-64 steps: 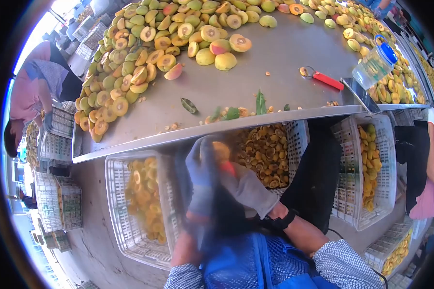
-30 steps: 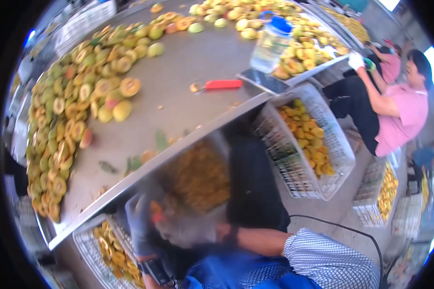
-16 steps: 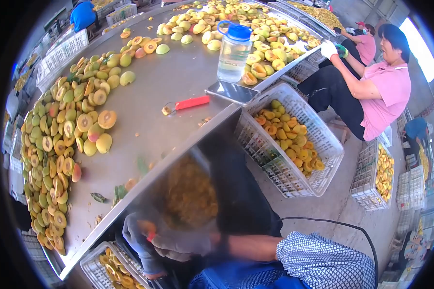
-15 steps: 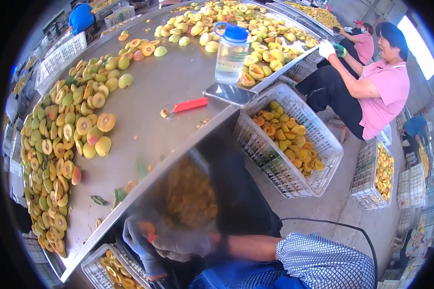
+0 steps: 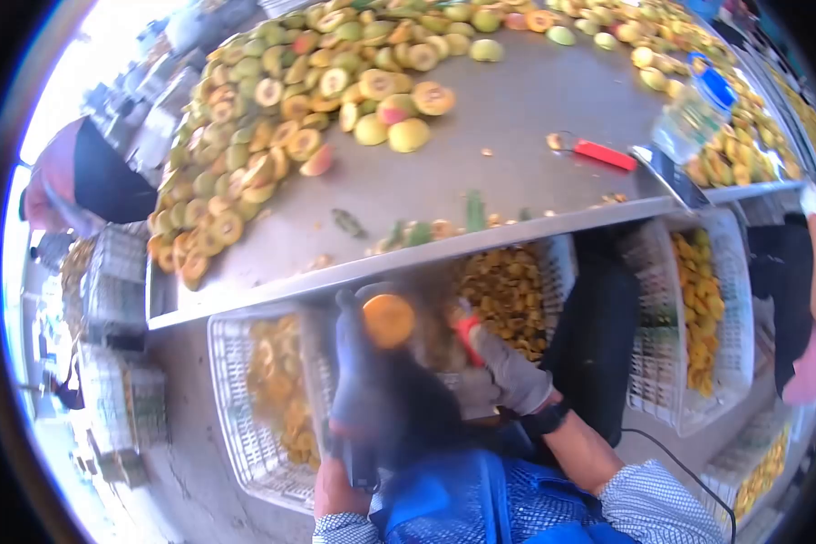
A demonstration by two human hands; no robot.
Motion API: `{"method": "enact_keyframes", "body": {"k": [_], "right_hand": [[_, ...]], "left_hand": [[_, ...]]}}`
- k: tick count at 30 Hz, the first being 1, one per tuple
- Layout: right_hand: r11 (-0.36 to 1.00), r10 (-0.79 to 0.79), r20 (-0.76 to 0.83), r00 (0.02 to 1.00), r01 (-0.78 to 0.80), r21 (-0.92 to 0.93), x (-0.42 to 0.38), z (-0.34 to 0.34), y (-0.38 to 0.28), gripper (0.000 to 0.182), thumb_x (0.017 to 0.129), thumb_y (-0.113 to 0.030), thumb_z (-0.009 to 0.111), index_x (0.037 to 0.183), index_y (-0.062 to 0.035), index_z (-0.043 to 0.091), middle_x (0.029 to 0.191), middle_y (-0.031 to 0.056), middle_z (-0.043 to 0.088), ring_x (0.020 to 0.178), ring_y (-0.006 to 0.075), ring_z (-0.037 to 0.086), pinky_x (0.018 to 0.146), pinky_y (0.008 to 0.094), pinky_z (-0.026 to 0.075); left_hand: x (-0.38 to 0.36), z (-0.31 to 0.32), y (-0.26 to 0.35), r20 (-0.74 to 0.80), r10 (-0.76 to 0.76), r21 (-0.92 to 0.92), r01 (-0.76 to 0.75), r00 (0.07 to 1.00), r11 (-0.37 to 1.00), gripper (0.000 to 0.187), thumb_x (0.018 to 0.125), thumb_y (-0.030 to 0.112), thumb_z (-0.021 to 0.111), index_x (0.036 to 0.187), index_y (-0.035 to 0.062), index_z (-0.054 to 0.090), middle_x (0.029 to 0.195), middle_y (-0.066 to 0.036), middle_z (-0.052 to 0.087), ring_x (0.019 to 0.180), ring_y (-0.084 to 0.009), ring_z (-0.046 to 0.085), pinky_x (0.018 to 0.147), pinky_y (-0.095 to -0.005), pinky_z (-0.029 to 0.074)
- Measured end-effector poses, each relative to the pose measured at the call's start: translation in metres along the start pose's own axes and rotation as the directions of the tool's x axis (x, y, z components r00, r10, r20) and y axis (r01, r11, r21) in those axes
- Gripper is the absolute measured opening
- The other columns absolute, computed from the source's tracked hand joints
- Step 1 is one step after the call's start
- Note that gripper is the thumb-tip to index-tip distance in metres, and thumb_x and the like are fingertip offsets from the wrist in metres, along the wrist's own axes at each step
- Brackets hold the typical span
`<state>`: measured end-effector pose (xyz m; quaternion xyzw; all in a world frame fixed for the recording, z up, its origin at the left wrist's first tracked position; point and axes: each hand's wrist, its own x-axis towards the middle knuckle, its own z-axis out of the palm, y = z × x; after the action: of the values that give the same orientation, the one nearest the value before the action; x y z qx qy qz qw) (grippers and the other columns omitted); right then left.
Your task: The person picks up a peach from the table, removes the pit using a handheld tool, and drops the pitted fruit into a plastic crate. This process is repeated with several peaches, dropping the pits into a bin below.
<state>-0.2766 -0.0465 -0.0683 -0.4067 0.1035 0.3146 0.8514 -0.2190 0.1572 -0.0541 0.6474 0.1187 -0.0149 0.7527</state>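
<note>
My left hand, in a grey glove and blurred by motion, is raised below the table edge. Its fingers are closed round an apricot half, with the round orange face showing. To its right, my right hand, also gloved, grips a red-handled tool; the tool's working end is too blurred to make out. Between and beyond the hands is a crate area with many orange fruit pieces. A white crate holding apricot halves stands to the left of my left hand.
A metal table bears a heap of halved apricots, a second red-handled tool, a phone and a water bottle. Another white crate stands right of my leg. A person in pink sits at the far right.
The view has swung left, so the table and crates shift rightward and the left crate shows fully. My hands, close together before, are now apart, the left one raised with an apricot half.
</note>
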Motion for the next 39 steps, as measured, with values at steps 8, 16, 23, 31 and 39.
{"method": "enact_keyframes", "body": {"k": [8, 16, 23, 31, 39], "right_hand": [[0.996, 0.089, -0.143, 0.986, -0.085, 0.034, 0.037, -0.017, 0.016, 0.049, 0.092, -0.059, 0.048, 0.082, -0.0112, 0.051, 0.051, -0.0038, 0.038, 0.037, 0.0082, 0.032, 0.038, 0.0247, 0.026], [0.907, 0.029, -0.149, 0.988, -0.088, -0.411, 0.039, -0.017, 0.031, 0.048, 0.094, -0.053, 0.051, 0.085, -0.0066, 0.052, 0.054, -0.0018, 0.043, 0.040, 0.0078, 0.039, 0.039, 0.0243, 0.028], [0.864, -0.275, -0.100, 0.956, 0.200, -0.463, 0.030, -0.001, 0.004, 0.043, 0.096, -0.048, 0.049, 0.090, -0.0056, 0.053, 0.055, -0.0027, 0.044, 0.042, 0.0061, 0.039, 0.039, 0.0226, 0.029], [0.853, -0.341, -0.116, 0.933, 0.255, -0.456, 0.044, 0.048, -0.040, 0.051, 0.091, -0.046, 0.056, 0.114, 0.0000, 0.059, 0.097, 0.0076, 0.064, 0.089, 0.0134, 0.058, 0.080, 0.0301, 0.047], [0.855, -0.366, -0.071, 0.928, 0.305, -0.421, 0.032, 0.038, -0.004, 0.042, 0.092, -0.036, 0.062, 0.115, -0.0002, 0.056, 0.087, 0.0070, 0.065, 0.076, 0.0119, 0.060, 0.069, 0.0285, 0.050]], "left_hand": [[0.021, -0.095, 0.109, 0.154, 0.474, 0.933, -0.285, 0.867, 0.219, 0.020, 0.081, 0.017, 0.071, 0.095, 0.0040, 0.068, 0.088, -0.012, 0.067, 0.081, -0.0291, 0.065, 0.075, -0.0376, 0.050], [0.211, -0.040, 0.095, 0.269, 0.389, 0.962, -0.269, 0.881, -0.056, 0.054, 0.079, 0.047, 0.070, 0.117, 0.0091, 0.062, 0.092, -0.015, 0.067, 0.084, -0.0309, 0.065, 0.075, -0.0426, 0.051], [0.121, -0.024, 0.106, 0.505, 0.501, 0.700, -0.673, 0.702, 0.237, 0.042, 0.075, 0.005, 0.072, 0.116, 0.0059, 0.062, 0.099, -0.011, 0.062, 0.076, -0.0180, 0.062, 0.065, -0.0279, 0.050], [0.002, 0.013, 0.066, 0.517, 0.322, 0.462, -0.575, 0.793, 0.675, 0.051, 0.075, 0.009, 0.074, 0.123, 0.0018, 0.058, 0.123, -0.013, 0.055, 0.112, -0.0231, 0.056, 0.094, -0.0324, 0.045], [-0.009, 0.038, -0.005, 0.072, 0.344, 0.011, -0.345, 0.936, 0.938, 0.053, 0.100, 0.045, 0.039, 0.126, 0.0003, 0.051, 0.112, -0.009, 0.058, 0.106, -0.0174, 0.055, 0.095, -0.0318, 0.043]]}}
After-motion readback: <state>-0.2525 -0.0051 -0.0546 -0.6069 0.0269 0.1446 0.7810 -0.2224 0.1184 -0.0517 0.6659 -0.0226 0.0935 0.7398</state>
